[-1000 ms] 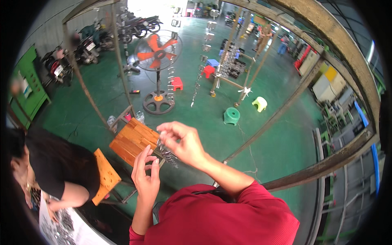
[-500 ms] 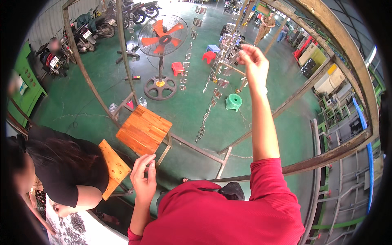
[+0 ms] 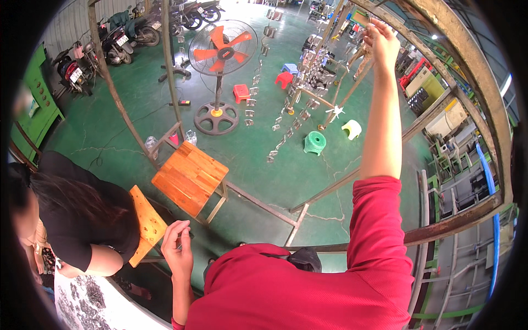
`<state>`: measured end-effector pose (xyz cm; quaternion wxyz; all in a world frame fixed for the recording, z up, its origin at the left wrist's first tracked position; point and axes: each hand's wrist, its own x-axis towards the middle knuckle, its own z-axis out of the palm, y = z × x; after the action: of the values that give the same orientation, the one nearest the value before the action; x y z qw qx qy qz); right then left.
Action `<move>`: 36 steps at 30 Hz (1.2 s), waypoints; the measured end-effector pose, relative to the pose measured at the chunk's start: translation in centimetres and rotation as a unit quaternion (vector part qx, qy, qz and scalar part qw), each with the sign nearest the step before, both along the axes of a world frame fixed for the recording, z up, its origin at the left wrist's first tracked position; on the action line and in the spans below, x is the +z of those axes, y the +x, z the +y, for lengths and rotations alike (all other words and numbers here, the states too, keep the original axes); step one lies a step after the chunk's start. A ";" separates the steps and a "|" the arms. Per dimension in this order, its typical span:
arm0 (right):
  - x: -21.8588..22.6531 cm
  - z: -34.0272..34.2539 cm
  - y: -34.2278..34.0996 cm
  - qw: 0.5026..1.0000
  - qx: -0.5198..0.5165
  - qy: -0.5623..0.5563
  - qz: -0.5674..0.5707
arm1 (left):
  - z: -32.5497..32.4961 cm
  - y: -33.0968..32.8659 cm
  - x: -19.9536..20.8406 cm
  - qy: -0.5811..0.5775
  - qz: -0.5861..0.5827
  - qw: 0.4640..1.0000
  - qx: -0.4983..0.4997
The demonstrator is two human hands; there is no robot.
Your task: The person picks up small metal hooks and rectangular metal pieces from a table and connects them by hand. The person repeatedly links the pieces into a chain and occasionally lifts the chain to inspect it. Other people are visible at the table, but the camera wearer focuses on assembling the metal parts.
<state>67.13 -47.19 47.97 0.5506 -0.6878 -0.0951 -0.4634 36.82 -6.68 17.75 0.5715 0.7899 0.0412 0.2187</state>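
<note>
The right arm (image 3: 383, 143) reaches up the right half of the frame, nearly straight, its bare forearm (image 3: 383, 121) rising out of a red sleeve (image 3: 377, 212) that ends near the elbow. At the upper right, the right hand (image 3: 383, 45) has its fingers bent, fingertips turned toward the left. The left hand (image 3: 178, 250) sits low, left of centre, fingers loosely curled and pointing upward, the left forearm (image 3: 181, 297) upright above the lower edge
</note>
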 end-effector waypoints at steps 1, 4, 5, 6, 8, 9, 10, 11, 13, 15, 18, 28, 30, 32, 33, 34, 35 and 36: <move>0.5 -0.5 0.9 1.000 -0.002 -0.002 -0.003 | 0.1 -0.1 -0.4 -0.001 -0.001 1.000 0.009; 2.3 -2.5 1.9 1.000 -0.024 -0.007 0.006 | -0.4 -0.2 -0.8 -0.009 0.009 1.000 0.020; 3.3 -7.3 4.4 0.999 -0.019 -0.027 -0.007 | -0.9 0.0 -1.0 -0.015 0.015 1.000 0.015; 3.6 -7.9 5.1 0.999 -0.024 -0.025 -0.011 | -1.0 0.1 -1.1 -0.012 0.019 1.000 0.020; 4.0 -8.0 6.3 0.999 -0.031 -0.022 -0.019 | -1.1 -0.1 -1.3 -0.006 0.029 0.999 0.035; 4.4 -8.6 7.2 0.999 -0.028 -0.015 -0.015 | -1.2 -0.1 -1.4 -0.006 0.030 0.999 0.041; 4.9 -9.4 8.0 0.999 -0.026 -0.016 -0.026 | -1.4 -0.1 -1.5 -0.007 0.030 0.999 0.044; 5.2 -10.3 8.4 0.999 -0.025 -0.014 -0.038 | -1.6 0.0 -1.5 -0.005 0.029 0.998 0.048; 5.6 -10.8 8.6 0.997 -0.056 -0.036 -0.050 | -1.9 0.1 -1.4 -0.007 0.025 0.998 0.049; 6.0 -10.7 9.2 0.999 -0.040 -0.003 -0.036 | -2.2 0.2 -1.5 -0.011 0.025 0.998 0.052; 6.8 -11.5 10.0 0.999 -0.024 0.020 -0.027 | -2.8 0.4 -1.7 -0.017 0.026 0.998 0.051; 7.0 -10.2 10.4 0.999 0.001 0.022 -0.037 | -3.6 0.3 -1.9 -0.028 0.043 0.997 0.061; 7.0 -9.5 10.1 0.999 -0.015 0.016 -0.032 | -3.7 0.3 -1.8 -0.029 0.047 0.997 0.063; 6.9 -9.8 10.3 0.999 -0.003 0.025 -0.031 | -3.9 0.3 -1.8 -0.031 0.046 0.997 0.062; 6.9 -10.0 10.3 0.999 0.000 0.027 -0.030 | -3.9 0.3 -1.7 -0.032 0.047 0.996 0.062; 6.9 -10.1 10.4 0.999 0.003 0.028 -0.030 | -4.0 0.2 -1.7 -0.034 0.047 0.996 0.063; 6.8 -10.2 10.5 0.999 0.004 0.041 -0.021 | -4.0 0.2 -1.7 -0.035 0.047 0.996 0.064; 6.7 -10.1 10.7 0.999 0.006 0.046 -0.022 | -4.0 0.2 -1.7 -0.033 0.046 0.996 0.063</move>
<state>77.82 -57.34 54.63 0.5822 -0.6511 -0.0897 -0.4786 36.99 -10.65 16.02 0.5797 0.7757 0.1246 0.2161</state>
